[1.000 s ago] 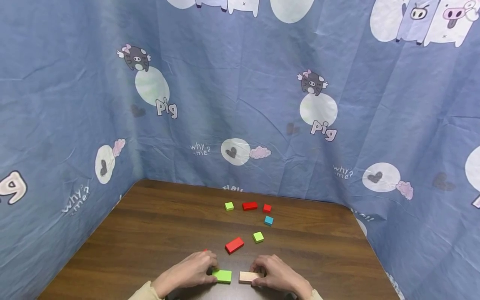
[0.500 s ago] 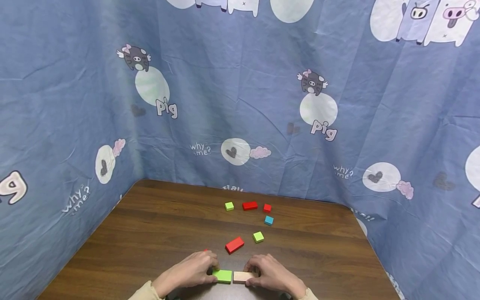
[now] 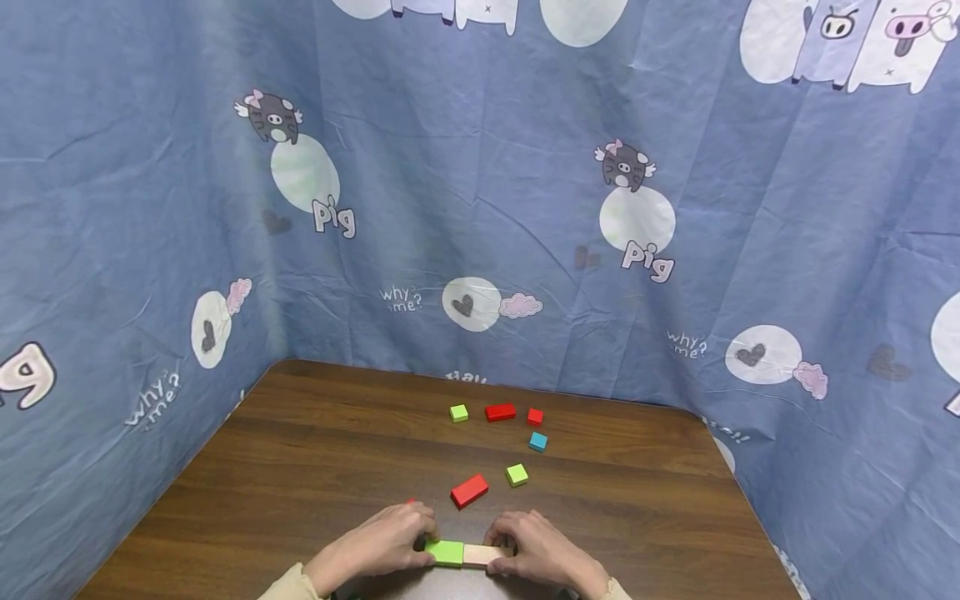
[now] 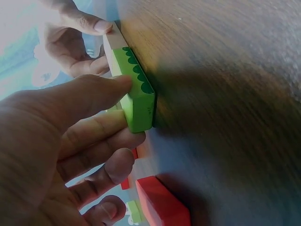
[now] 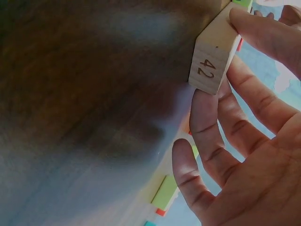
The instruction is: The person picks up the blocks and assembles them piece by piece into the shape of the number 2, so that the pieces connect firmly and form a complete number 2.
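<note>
Near the table's front edge, the left hand [image 3: 386, 540] pinches a long green block [image 3: 447, 553] between thumb and fingers. Its side carries dark green scallops in the left wrist view, where the thumb presses the green block [image 4: 140, 106]. To the right, the right hand [image 3: 546, 551] pinches a plain wooden block [image 3: 482, 556] by its far end. The two blocks lie end to end in one line, their ends meeting. A "42" is marked on the end of the wooden block [image 5: 207, 66] in the right wrist view.
Beyond the hands on the brown table [image 3: 337, 442] lie a red block [image 3: 469, 491], a green cube [image 3: 517, 475], a blue cube [image 3: 537, 442], a red cube [image 3: 535, 417], another red block [image 3: 500, 412] and another green cube [image 3: 458, 412]. A patterned blue cloth [image 3: 450, 208] hangs behind.
My right hand has moved left with the wooden block, closing the gap to the green block. The left hand and the green block have stayed in place.
</note>
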The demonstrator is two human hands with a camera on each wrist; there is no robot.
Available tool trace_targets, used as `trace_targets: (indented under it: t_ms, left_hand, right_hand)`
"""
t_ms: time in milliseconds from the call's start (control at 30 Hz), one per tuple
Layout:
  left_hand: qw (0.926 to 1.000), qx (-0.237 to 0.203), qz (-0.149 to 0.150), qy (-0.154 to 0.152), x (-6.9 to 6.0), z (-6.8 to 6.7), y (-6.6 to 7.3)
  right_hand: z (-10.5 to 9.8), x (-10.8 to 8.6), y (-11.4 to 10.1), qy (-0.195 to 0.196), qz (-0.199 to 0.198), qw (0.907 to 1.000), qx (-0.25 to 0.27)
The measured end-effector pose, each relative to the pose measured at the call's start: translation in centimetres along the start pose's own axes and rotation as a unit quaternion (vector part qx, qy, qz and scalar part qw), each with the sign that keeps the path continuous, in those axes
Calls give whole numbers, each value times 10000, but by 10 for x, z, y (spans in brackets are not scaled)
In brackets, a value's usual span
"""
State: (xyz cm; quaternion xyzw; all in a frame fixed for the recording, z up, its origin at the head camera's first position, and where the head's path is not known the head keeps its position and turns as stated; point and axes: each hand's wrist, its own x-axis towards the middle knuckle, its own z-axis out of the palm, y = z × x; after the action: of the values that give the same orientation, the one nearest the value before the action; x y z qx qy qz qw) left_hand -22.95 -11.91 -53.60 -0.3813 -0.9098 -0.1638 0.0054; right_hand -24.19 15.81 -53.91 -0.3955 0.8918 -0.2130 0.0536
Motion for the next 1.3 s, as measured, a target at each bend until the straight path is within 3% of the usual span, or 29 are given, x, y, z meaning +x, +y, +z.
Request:
trace_targets:
  t_ms: [200, 433, 667, 933, 1300]
  left_hand:
    - [9998, 153, -86, -44, 1, 1, 1]
    - [9967, 702, 327, 243, 4, 9, 7]
    - [9975, 455, 381, 384, 14, 13, 13]
    - [9990, 265, 318, 193, 18, 13, 15]
    - [9993, 174, 281, 174, 21, 11, 17]
  right_hand:
    - [2, 1, -3, 128, -100, 9997, -183]
    - [5, 4, -11, 313, -115, 9985, -440]
    - [12, 10, -15, 506, -364, 9954, -726]
    - [17, 11, -19, 888, -689, 9899, -858]
    - [21, 13, -21, 1024, -574, 9887, -931]
